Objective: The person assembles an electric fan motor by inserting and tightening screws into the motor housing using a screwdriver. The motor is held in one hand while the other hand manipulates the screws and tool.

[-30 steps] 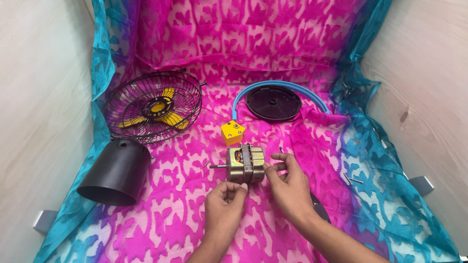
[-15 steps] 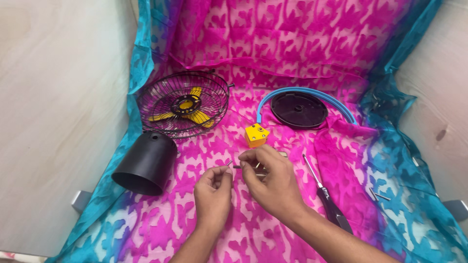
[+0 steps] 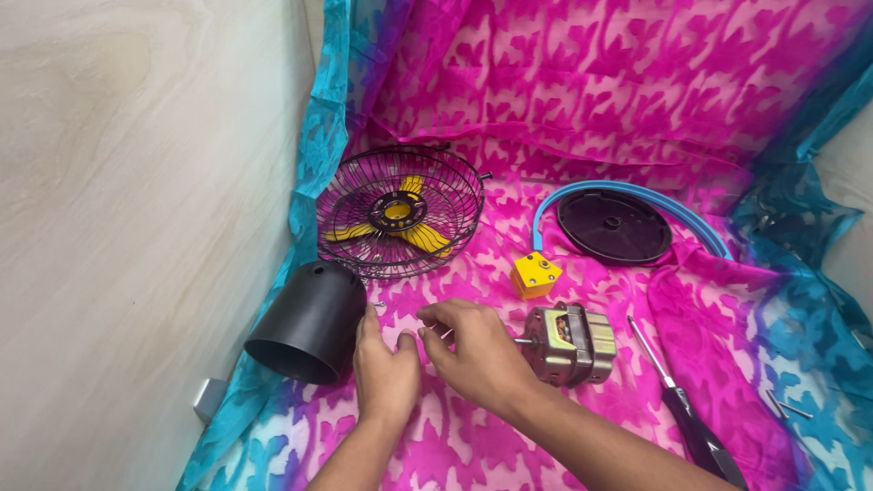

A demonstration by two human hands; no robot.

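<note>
My left hand [image 3: 386, 364] rests on the pink cloth with its fingers stretched out, their tips against the side of a black cylindrical housing [image 3: 309, 323] that lies on its side. My right hand [image 3: 473, 350] is just beside it, fingertips pinched on what looks like a small metal piece. A small electric motor [image 3: 573, 345] with copper windings lies on the cloth right behind my right hand, its shaft pointing toward the hand. Neither hand holds it.
A black wire fan grille with yellow blades [image 3: 400, 214] lies behind the housing. A yellow block [image 3: 535, 275], a black round disc [image 3: 614, 225] with a blue ring [image 3: 637, 193], a screwdriver [image 3: 677, 405] and loose screws [image 3: 784, 406] lie to the right. A pale wall runs along the left.
The motor, held in both hands a second ago, now lies on the cloth. Both hands have moved left to the black housing, and the view has swung left.
</note>
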